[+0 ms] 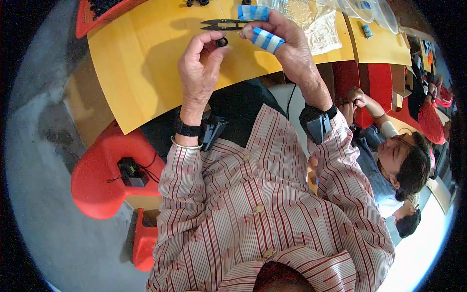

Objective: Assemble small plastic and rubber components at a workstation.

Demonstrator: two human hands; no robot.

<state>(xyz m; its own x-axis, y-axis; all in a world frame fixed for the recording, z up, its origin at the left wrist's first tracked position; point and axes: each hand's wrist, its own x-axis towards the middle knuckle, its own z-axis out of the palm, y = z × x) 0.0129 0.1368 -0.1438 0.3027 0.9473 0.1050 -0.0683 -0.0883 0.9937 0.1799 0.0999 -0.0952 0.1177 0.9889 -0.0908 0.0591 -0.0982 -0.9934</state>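
My left hand [198, 63] pinches a small black ring-shaped part [222, 42] between thumb and forefinger, above the yellow table. Close by on the right, my right hand [287, 41] grips black thread snips [224, 24]. Their two pointed blades stand apart and point left, just above the ring. Blue-and-white striped wraps cover my right thumb [267, 40] and forefinger [253, 13]. The handle end of the snips is mostly hidden by my fingers.
The yellow table [141, 82] bears a red crate [97, 17] of small black parts, loose black pieces [197, 2], a clear plastic bag [321, 31] and clear tubs [384, 17]. A red stool [97, 170] stands at the left. Another person [384, 155] works at the right.
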